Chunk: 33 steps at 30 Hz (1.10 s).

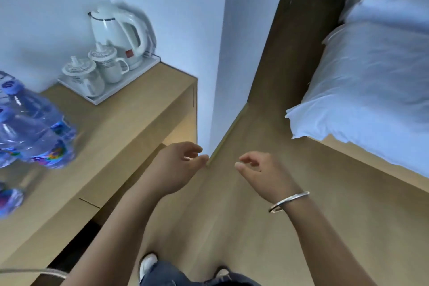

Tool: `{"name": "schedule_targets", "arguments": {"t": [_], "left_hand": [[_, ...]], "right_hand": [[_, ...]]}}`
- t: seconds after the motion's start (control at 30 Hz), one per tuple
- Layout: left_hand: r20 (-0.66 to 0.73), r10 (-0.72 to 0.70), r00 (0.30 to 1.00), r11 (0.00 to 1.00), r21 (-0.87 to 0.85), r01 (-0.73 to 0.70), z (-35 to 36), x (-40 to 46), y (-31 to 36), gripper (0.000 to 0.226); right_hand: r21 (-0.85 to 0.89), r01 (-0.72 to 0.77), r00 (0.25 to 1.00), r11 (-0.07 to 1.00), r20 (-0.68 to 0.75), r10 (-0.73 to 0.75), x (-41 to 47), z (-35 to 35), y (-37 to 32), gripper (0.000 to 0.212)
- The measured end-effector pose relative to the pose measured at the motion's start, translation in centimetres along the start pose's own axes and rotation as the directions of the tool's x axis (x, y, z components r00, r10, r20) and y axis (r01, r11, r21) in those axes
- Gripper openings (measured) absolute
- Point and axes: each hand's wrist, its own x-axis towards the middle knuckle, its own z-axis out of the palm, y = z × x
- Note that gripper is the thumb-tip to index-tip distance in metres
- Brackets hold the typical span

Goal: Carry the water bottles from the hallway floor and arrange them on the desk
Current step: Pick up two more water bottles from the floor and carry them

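Several blurred water bottles stand on the desk at frame left, partly cut off. Left hand and right hand hover centre frame, fingers loosely curled, holding nothing.

The bench is pale wood with a smooth matt face. At its left edge the water bottles are clear glossy plastic with shiny printed labels. Behind them on the bench, the kettle is glossy white plastic with a metal band, standing beside glazed white lidded cups on a smooth white tray. Right of the bench, the floor is matt wood and the bed wears soft white cloth. A polished metal bangle circles the right wrist.
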Motion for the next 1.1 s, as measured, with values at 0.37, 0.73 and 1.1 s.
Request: {"name": "schedule_targets", "arguments": {"t": [0.37,0.73,1.1], "left_hand": [[0.169,0.102,0.98,0.977,0.168,-0.13,7.6,11.1,9.7,0.037],[0.273,0.194,0.942,0.947,0.197,-0.252,8.9,32.7,19.7,0.039],[0.38,0.243,0.893,0.91,0.23,-0.346,11.0,49.3,28.9,0.042]], "right_hand": [[-0.008,-0.168,0.983,0.986,-0.073,0.167,4.8,-9.5,8.5,0.04],[-0.109,-0.252,0.964,0.962,-0.114,0.239,23.5,-18.9,11.0,0.046],[-0.083,-0.327,0.934,0.941,-0.178,0.309,37.9,-27.9,13.9,0.042]]}}
